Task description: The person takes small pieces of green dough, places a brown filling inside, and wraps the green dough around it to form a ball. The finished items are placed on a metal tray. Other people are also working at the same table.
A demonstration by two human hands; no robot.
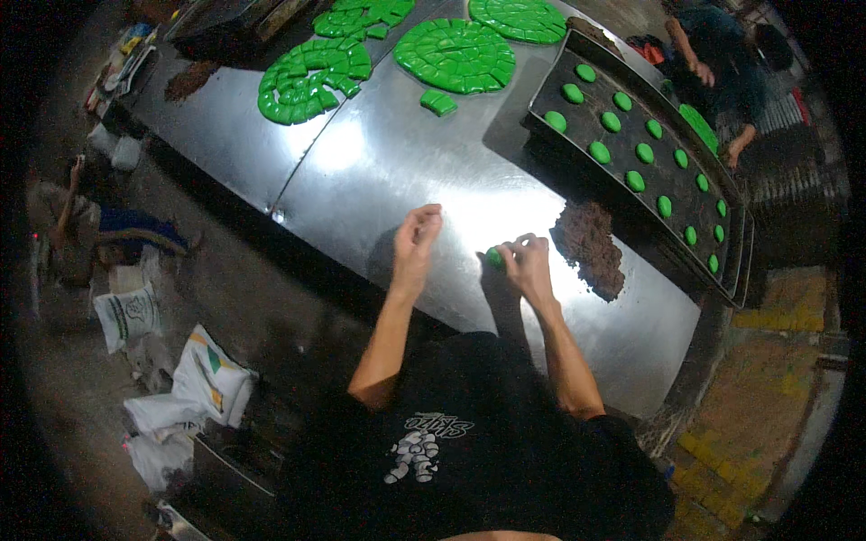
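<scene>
Over the steel tabletop (379,171), my right hand (530,263) has its fingers bent around a small green dough ball (494,257), which shows at its left side. My left hand (418,236) is raised to the left of it, fingers loosely bent, and nothing shows in them. Just right of my right hand lies a heap of dark brown crumbly filling (591,251). A small cut piece of green dough (439,103) lies farther up the table, below a scored round of green dough (456,56).
A dark baking tray (622,135) with several green dough balls in rows stands at the right. More scored green dough (316,79) lies at the far left. Another person (722,63) works beyond the tray. White sacks (212,379) lie on the floor at the left.
</scene>
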